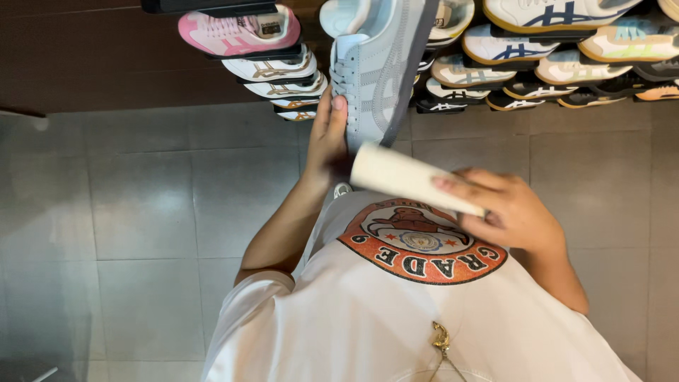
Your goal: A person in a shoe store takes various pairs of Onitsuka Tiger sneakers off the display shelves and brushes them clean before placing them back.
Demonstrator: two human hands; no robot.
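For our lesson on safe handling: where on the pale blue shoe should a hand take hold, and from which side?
Probably at the narrow middle of the pale blue shoe, from its left side, where the left hand holds it: the shoe stands on end, so fingers can wrap sole and upper.

Open tiled floor (141, 212) to the left and below, shelves (233, 8) of sneakers (495, 74) crowding the top, grey shoe (375, 71) and white roll (407, 178) blocking the middle, narrow gap beside the pink sneaker (237, 32)

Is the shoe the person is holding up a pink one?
No. The left hand holds a pale blue-grey sneaker; the pink sneaker sits on the shelf.
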